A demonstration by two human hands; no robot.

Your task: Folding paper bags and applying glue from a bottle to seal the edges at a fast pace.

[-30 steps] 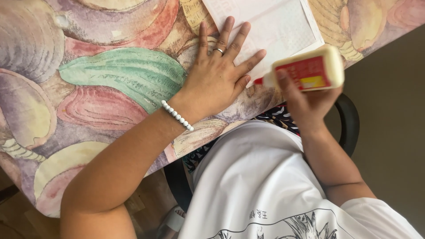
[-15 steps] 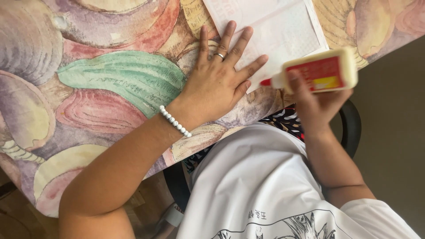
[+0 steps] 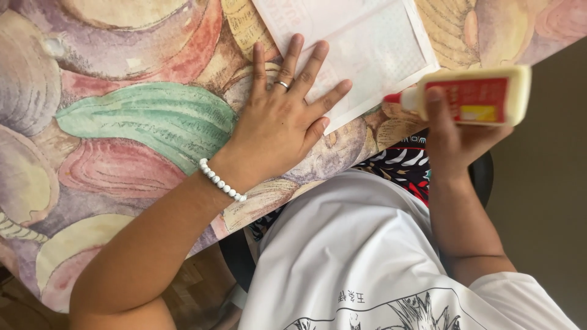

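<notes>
Right now my left hand [image 3: 278, 125] lies flat with fingers spread wide, palm down, pressing the lower corner of a white paper sheet with a faint dotted grid [image 3: 373, 52]. A silver ring sits on one finger and a white bead bracelet [image 3: 221, 181] circles that wrist. My right hand [image 3: 455, 137] is curled around a cream plastic glue bottle with a red label [image 3: 474, 96], gripping it sideways; its red nozzle [image 3: 393, 98] points toward the sheet's edge, just beside it, over the table's rim. Whether any glue is coming out, I cannot tell. Beneath everything spreads a glossy tablecloth with painted fruit shapes in green, pink and purple [image 3: 122, 122].
</notes>
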